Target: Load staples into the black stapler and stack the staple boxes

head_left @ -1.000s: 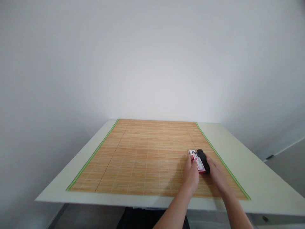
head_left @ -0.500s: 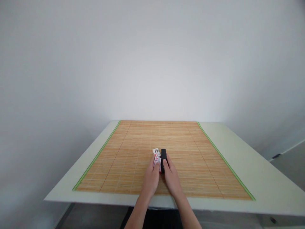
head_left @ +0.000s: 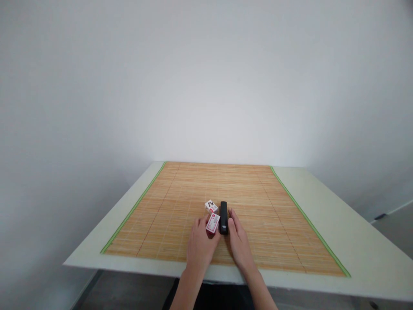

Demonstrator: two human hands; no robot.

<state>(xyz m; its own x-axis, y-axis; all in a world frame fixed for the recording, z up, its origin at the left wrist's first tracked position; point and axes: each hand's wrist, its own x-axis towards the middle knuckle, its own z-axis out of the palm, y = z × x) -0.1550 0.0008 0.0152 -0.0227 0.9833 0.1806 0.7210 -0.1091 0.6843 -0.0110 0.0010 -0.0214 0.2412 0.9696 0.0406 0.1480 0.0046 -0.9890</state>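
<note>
A small white box with red edging and print sits between the thumb and fingers of my left hand, which is closed around it. Just behind it a second small white box with a dark picture on top lies at an angle on the mat. The black stapler stands lengthwise to the right of the boxes, pointing away from me. Along the stapler's right side rests my right hand, open, its fingers stretched forward and not wrapped around anything.
A bamboo mat with green edges covers the middle of the white table. The table's front edge runs under my forearms. A plain white wall rises behind the table.
My right thumb has come off the stapler, and that hand has moved slightly right. My left thumb has shifted from the front box's top to its side. That box is now turned a little.
</note>
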